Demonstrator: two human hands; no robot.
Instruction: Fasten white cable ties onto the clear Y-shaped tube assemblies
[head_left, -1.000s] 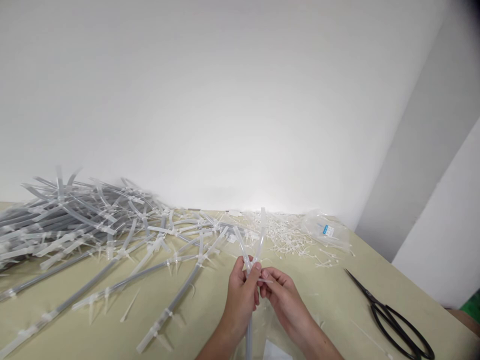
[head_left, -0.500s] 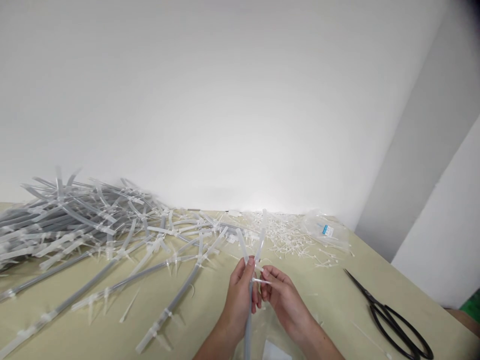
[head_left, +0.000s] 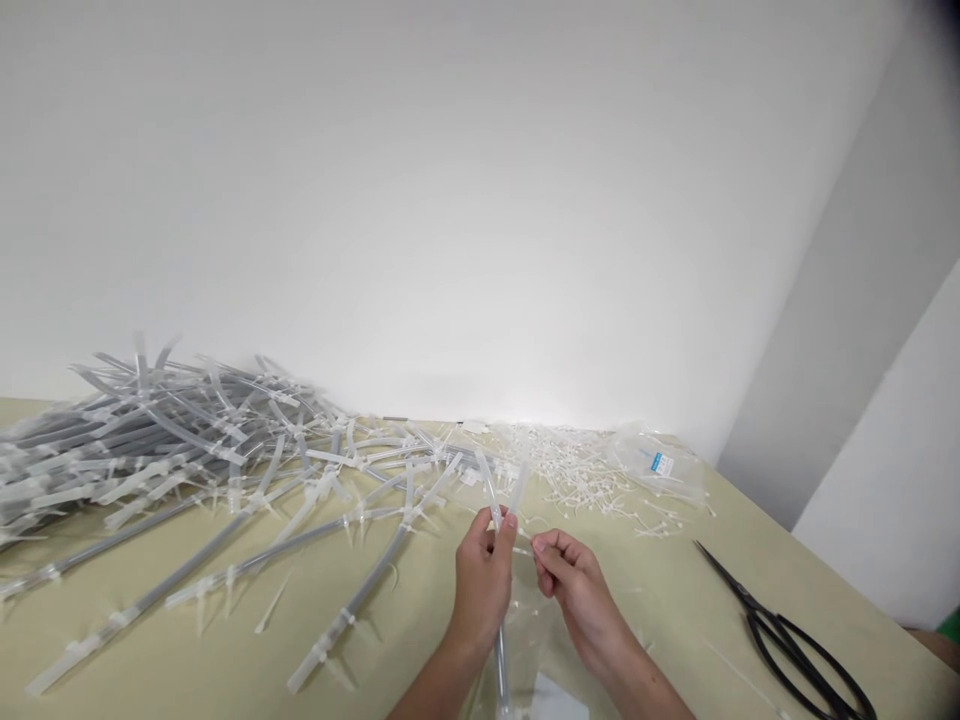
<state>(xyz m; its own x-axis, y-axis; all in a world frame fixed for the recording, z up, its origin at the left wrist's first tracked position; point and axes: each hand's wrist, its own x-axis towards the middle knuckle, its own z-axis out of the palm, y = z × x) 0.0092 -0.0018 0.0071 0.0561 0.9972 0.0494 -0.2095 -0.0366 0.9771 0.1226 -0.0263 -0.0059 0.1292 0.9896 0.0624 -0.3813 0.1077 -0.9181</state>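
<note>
Upright in my left hand (head_left: pixel 482 575) is a translucent grey plastic tube (head_left: pixel 502 665), gripped near its forked top. Two pale branches stick up above the fingers, and the tube's lower length hangs below the palm. Close on the right, my right hand (head_left: pixel 576 590) pinches a thin white cable tie (head_left: pixel 525 550) between thumb and fingertips. That tie spans the small gap between the hands, beside the fork; the left fingers hide where it meets the tube.
A big heap of tied tubes (head_left: pixel 172 430) fills the left, with several single ones nearer. Loose cable ties (head_left: pixel 585 485) and a clear plastic bag (head_left: pixel 660 465) lie at the back. Black scissors (head_left: pixel 787 640) rest at right. A white wall (head_left: pixel 465 220) stands behind the table.
My right hand has drawn slightly away to the right, widening the gap between the hands. The tube has turned a little in my left hand. The whole view has shifted slightly.
</note>
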